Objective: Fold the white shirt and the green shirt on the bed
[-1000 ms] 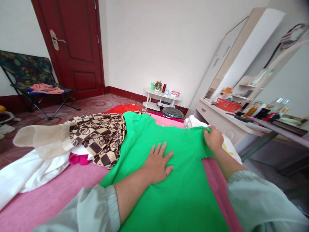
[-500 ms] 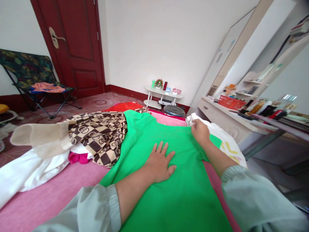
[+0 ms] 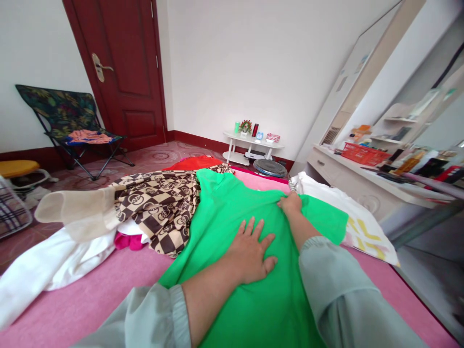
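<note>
A green T-shirt [image 3: 224,217] lies spread out in front of me on a pink bed cover [image 3: 119,285]. Flat on the middle of the shirt rests my left hand [image 3: 250,251], its fingers spread. My right hand [image 3: 291,203] is closed on the shirt's fabric near the right shoulder, beside the neckline, with the fingertips partly hidden. The right sleeve [image 3: 324,217] stretches out past that hand, over part of a white garment [image 3: 369,237] with yellow print. Along the shirt's left side lies a brown-and-cream checked garment [image 3: 163,203].
Left of the checked garment are a sheer beige piece [image 3: 79,208] and white cloth [image 3: 54,266]. Red cloth [image 3: 195,163] lies at the far edge. A folding chair [image 3: 68,116] stands near the door [image 3: 126,72], and a dresser [image 3: 333,166] stands on the right.
My right hand has drawn inward and slightly nearer along the shirt's shoulder. The right sleeve now lies spread outward. My left hand stays flat on the shirt, and the view has shifted slightly.
</note>
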A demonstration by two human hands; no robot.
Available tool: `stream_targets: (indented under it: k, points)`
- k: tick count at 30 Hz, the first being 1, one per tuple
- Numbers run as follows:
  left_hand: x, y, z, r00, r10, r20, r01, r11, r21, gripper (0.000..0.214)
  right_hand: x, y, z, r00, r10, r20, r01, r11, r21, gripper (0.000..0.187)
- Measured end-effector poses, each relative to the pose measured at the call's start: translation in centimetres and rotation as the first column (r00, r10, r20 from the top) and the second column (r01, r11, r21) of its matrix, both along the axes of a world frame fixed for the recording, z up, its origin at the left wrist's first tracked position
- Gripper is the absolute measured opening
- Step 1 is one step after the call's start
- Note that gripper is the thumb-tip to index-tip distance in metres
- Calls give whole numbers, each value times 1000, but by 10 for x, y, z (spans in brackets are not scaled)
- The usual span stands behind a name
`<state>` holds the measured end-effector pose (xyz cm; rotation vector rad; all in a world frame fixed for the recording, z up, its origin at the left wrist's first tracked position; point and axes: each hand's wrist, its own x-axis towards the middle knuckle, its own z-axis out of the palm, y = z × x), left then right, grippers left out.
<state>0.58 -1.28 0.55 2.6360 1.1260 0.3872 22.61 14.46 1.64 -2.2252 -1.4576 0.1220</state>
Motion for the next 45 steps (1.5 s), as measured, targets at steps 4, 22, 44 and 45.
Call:
stream_targets:
  k: [4,22,44,45]
  points:
    - [-1,1,0,1000,-9,-6,9,1000,4,66,-15,-14,4,999,45,15,-46,998,51,41]
    - [1,-2,-7,999,14,-33,-11,995,99,66,30,-242,6,987,160,7,-159,986,-41,56]
    - [-13,15,5,994,-96,60,98,995,-34,60,-40,-197,-15,847,445,290,-428,895,-122,58]
    - [-17,26,10,989,-122,83,128,989,-71,53,-38,-197,-20,847,449,284,-430,893,-129,59]
